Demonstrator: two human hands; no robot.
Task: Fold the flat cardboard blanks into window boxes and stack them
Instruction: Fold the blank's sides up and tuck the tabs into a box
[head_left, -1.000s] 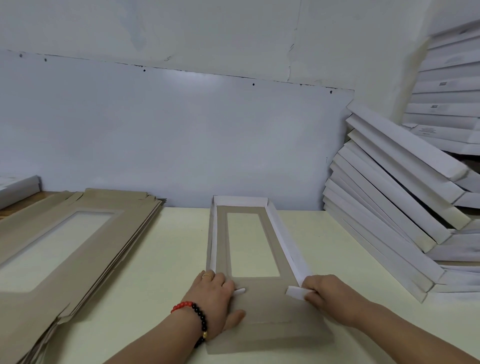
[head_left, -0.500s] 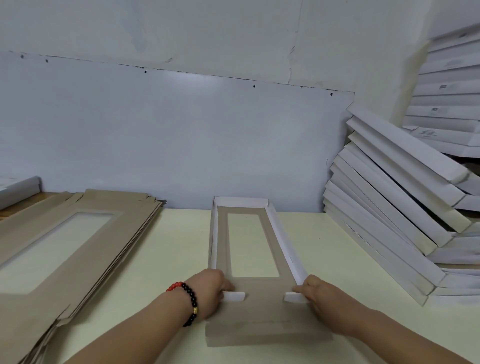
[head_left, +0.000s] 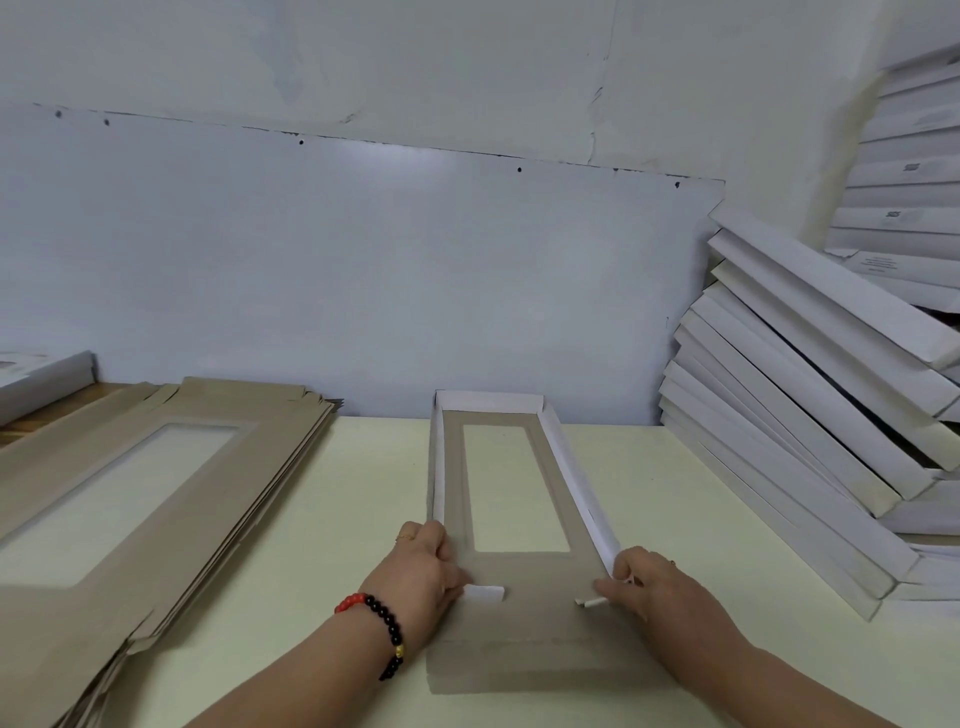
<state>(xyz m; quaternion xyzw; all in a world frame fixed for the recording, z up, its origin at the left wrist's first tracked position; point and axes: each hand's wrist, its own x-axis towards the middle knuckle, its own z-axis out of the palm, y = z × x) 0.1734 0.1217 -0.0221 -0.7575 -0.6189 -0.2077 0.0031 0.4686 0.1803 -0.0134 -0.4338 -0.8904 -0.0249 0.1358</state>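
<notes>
Box (head_left: 498, 488) lies mid-table (head_left: 332, 519), long axis running away from me, window facing up, far end close to the wall. Far wall and both long side walls stand upright; the near end flap (head_left: 530, 660) lies flat on the table, not yet folded.

Left hand (head_left: 423, 566) pinches the near end of the left side wall, with the small white corner tab (head_left: 484, 592) turned inward beside the thumb. Right hand (head_left: 649, 582) pinches the near end of the right wall, its tab (head_left: 592, 603) also pointing inward. Hands sit well apart, one per corner. My reading: tabs are held in so the end flap can wrap over them and lock the walls.

Flat blanks (head_left: 156, 478) are piled to the left, within reach of the left hand. Finished boxes (head_left: 810, 405) lean in a slanted stack on the right, where I judge this one will go.
</notes>
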